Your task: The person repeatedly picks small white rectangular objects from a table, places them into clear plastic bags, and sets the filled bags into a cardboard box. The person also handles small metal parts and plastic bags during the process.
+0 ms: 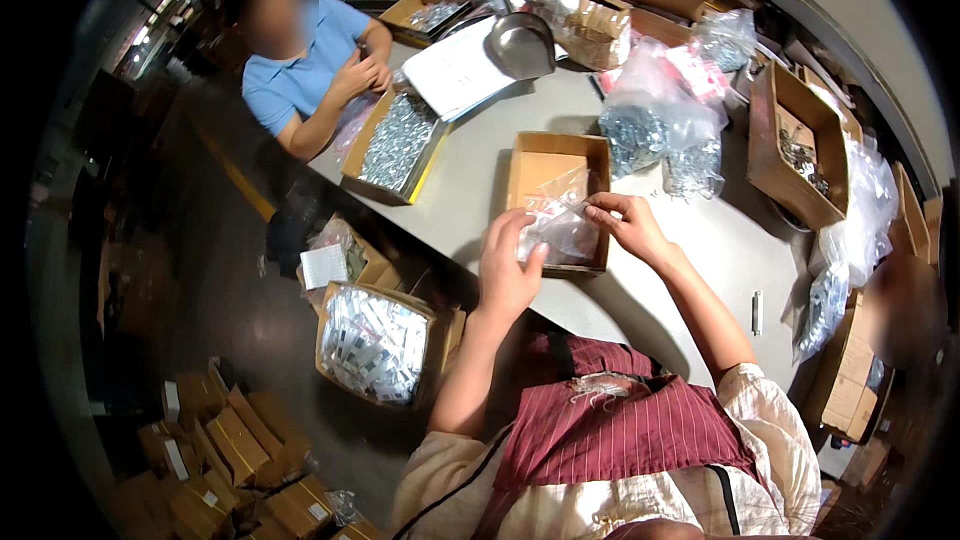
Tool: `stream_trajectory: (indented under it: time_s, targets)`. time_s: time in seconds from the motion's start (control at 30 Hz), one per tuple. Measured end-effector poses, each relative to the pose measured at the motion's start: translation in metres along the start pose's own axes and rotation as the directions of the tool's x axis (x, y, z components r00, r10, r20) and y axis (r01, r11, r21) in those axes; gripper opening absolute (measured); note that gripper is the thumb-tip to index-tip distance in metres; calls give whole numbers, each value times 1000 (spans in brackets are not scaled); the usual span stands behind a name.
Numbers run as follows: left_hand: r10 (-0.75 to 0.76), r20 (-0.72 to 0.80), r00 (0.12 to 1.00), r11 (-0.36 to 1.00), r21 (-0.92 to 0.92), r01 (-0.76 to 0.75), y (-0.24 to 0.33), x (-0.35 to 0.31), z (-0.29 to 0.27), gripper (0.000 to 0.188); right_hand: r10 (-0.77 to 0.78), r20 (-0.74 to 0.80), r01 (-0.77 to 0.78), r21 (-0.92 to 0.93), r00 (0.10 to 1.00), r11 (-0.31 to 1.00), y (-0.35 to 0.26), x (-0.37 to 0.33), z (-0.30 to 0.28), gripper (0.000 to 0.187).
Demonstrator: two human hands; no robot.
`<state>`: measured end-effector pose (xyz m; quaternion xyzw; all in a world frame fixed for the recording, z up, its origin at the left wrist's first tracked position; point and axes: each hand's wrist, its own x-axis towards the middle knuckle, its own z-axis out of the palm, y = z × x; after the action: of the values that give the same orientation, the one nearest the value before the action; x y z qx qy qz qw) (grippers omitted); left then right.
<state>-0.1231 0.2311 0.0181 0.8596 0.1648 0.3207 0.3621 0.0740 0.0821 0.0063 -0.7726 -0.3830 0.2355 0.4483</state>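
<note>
A clear plastic bag point(566, 230) lies over the near part of a shallow cardboard box point(531, 168) on the table. At the bag's right edge, my right hand point(634, 227) pinches the plastic between thumb and fingertips. On the other side, my left hand point(508, 265) rests by the box's near left corner, thumb and fingers apart, close against the bag. Other clear plastic shows inside the box beneath it. Whether the bag contains anything is hard to make out.
Left of the box stands a carton of small metal parts point(398, 145), near a person in a blue shirt point(300, 70). Behind are a metal scoop point(522, 44) and papers point(460, 70). Bagged metal parts point(635, 135) and an open carton point(795, 180) stand right. A filled carton point(375, 345) sits below the table's edge.
</note>
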Motion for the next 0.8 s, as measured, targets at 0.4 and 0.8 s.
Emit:
stream_trajectory:
  time_s: [0.4,0.8]
  targets:
    - [-290,186,939,929,-180,323,-28,42,52,18,197,-69,-116,607,978,786,54,-19,-21,32]
    - [-263,359,895,895,-254,365,-32,15,55,12,-33,-535,-98,-215,844,972,129,-29,-35,35]
